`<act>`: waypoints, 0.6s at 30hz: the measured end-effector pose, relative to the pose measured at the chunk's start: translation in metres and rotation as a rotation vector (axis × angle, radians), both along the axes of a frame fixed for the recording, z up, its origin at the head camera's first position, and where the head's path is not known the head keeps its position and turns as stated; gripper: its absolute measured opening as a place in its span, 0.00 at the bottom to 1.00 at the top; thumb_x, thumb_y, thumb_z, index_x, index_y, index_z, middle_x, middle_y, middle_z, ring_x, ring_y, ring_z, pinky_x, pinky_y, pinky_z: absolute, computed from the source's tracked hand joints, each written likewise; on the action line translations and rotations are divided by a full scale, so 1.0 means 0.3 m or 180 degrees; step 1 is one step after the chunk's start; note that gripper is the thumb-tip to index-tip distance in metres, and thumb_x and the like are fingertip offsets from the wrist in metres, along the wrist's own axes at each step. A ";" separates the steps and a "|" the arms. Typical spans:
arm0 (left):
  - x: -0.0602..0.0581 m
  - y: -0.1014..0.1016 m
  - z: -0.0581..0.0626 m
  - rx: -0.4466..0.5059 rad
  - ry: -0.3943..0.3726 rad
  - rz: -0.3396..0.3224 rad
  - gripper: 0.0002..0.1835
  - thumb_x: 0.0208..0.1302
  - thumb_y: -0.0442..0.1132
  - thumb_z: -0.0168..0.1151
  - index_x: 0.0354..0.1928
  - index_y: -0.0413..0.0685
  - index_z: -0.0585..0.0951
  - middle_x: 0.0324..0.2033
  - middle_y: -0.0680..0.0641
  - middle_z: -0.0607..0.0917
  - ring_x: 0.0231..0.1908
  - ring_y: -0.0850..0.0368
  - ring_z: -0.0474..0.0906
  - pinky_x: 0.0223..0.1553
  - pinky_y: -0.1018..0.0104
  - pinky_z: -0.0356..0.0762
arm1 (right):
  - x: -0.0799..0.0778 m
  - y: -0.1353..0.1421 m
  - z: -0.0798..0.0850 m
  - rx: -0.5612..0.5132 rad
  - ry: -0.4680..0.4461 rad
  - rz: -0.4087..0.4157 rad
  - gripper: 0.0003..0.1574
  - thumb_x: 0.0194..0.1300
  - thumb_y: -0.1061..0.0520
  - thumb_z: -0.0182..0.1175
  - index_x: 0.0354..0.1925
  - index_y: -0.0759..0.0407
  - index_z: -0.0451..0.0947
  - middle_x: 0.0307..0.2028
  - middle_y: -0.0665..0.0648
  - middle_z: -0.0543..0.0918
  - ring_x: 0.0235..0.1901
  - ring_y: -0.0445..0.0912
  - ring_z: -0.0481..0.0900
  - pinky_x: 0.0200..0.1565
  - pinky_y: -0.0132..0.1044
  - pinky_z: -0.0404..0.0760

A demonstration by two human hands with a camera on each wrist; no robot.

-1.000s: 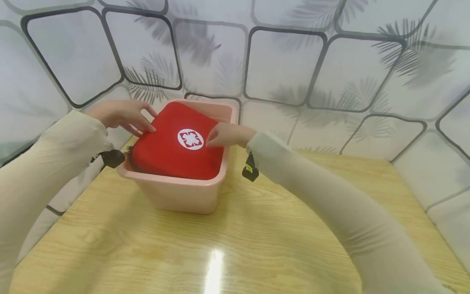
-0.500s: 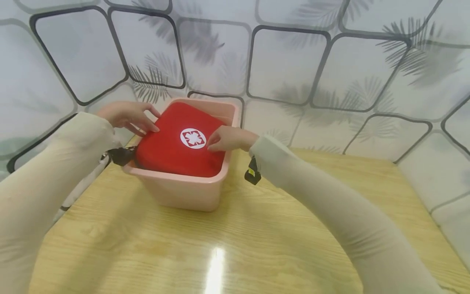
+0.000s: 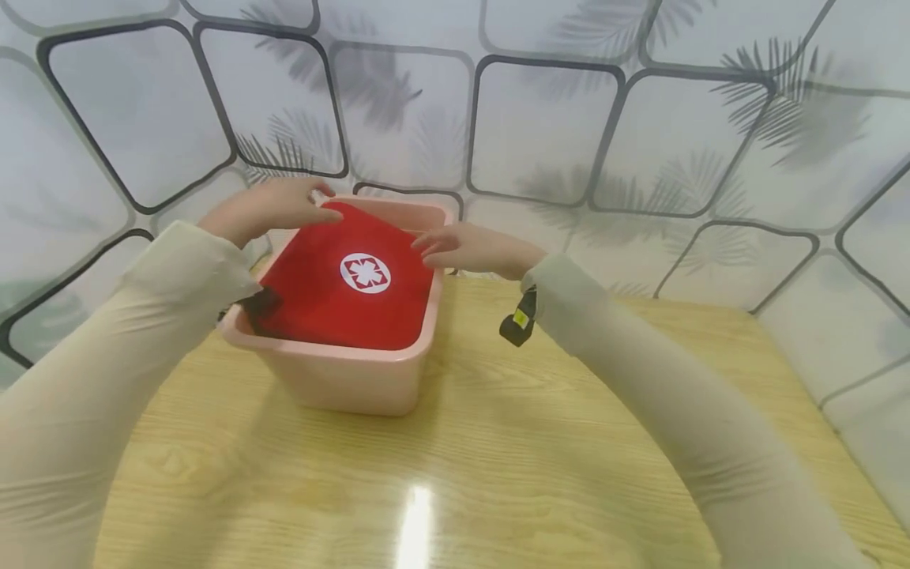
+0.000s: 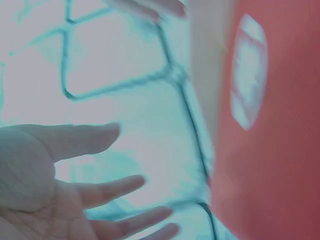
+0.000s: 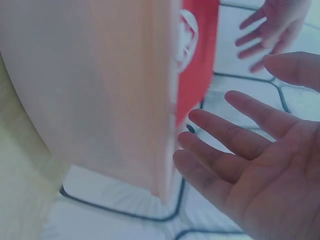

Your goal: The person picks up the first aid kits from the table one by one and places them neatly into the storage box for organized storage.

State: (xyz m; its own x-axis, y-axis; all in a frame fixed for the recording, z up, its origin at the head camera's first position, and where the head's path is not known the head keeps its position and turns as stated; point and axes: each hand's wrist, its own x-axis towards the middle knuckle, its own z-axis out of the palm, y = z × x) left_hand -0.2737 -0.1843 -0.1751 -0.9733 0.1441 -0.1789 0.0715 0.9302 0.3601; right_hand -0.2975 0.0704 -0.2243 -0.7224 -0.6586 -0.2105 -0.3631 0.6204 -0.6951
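Two hands up here, and I see both spread with straight fingers, holding nothing: the left hand (image 3: 266, 207) hovers at the far left corner of the flat red zip pouch with a white cross badge (image 3: 348, 288), the right hand (image 3: 472, 249) just off its far right edge. That pouch lies tilted in the pale pink plastic tub (image 3: 341, 379), which stands on the light wooden table (image 3: 455, 442), against the far tiled wall (image 3: 540, 126).
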 end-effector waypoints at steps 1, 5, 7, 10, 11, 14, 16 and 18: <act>0.002 0.028 0.014 0.0059 0.0155 -0.0008 0.34 0.66 0.49 0.48 0.69 0.41 0.56 0.63 0.31 0.65 0.61 0.35 0.62 0.59 0.39 0.64 | -0.004 0.018 0.009 -0.0028 0.0031 -0.0016 0.28 0.68 0.51 0.51 0.65 0.53 0.65 0.63 0.56 0.71 0.61 0.49 0.70 0.62 0.47 0.67; 0.014 0.162 0.067 0.0295 0.0778 -0.0188 0.31 0.66 0.46 0.47 0.69 0.46 0.59 0.66 0.36 0.64 0.64 0.39 0.63 0.63 0.44 0.61 | -0.028 0.102 0.044 -0.0198 0.0163 -0.0138 0.28 0.68 0.52 0.51 0.64 0.54 0.65 0.63 0.58 0.71 0.61 0.51 0.70 0.61 0.48 0.69; 0.023 0.240 0.081 0.0284 0.1082 -0.0305 0.29 0.67 0.46 0.48 0.68 0.47 0.61 0.66 0.39 0.66 0.65 0.42 0.62 0.65 0.47 0.59 | -0.035 0.147 0.066 -0.0241 0.0269 -0.0163 0.28 0.69 0.52 0.50 0.65 0.54 0.64 0.64 0.58 0.70 0.62 0.52 0.69 0.61 0.49 0.69; 0.034 0.358 0.087 0.0047 0.1519 -0.0510 0.28 0.67 0.47 0.48 0.68 0.50 0.62 0.66 0.43 0.67 0.67 0.46 0.61 0.68 0.51 0.57 | -0.051 0.218 0.086 -0.0323 0.0364 -0.0168 0.30 0.69 0.50 0.49 0.67 0.54 0.61 0.66 0.57 0.68 0.65 0.52 0.66 0.62 0.51 0.67; 0.036 0.398 0.087 -0.0075 0.1648 -0.0569 0.28 0.68 0.49 0.47 0.68 0.51 0.62 0.67 0.45 0.66 0.68 0.47 0.60 0.69 0.53 0.55 | -0.052 0.240 0.094 -0.0371 0.0365 -0.0168 0.31 0.70 0.50 0.49 0.68 0.54 0.59 0.67 0.57 0.66 0.66 0.52 0.65 0.62 0.51 0.66; 0.033 0.518 0.081 -0.0414 0.1985 -0.0700 0.30 0.68 0.56 0.44 0.70 0.55 0.60 0.67 0.47 0.66 0.68 0.49 0.59 0.70 0.55 0.51 | -0.069 0.310 0.103 -0.0507 0.0449 -0.0262 0.33 0.69 0.48 0.49 0.68 0.55 0.58 0.67 0.57 0.65 0.66 0.53 0.64 0.63 0.53 0.65; 0.024 0.598 0.073 -0.0571 0.2059 -0.0707 0.32 0.68 0.60 0.41 0.71 0.59 0.57 0.68 0.49 0.64 0.69 0.50 0.56 0.71 0.53 0.47 | -0.066 0.346 0.111 -0.0489 0.0619 -0.0443 0.33 0.69 0.47 0.50 0.67 0.56 0.60 0.66 0.59 0.67 0.65 0.54 0.65 0.63 0.54 0.65; 0.013 0.670 0.055 -0.0610 0.2032 -0.0683 0.33 0.68 0.63 0.38 0.72 0.63 0.53 0.70 0.50 0.61 0.71 0.49 0.53 0.71 0.50 0.43 | -0.060 0.376 0.116 -0.0400 0.0799 -0.0676 0.32 0.69 0.46 0.50 0.67 0.55 0.61 0.67 0.59 0.66 0.66 0.55 0.64 0.64 0.56 0.62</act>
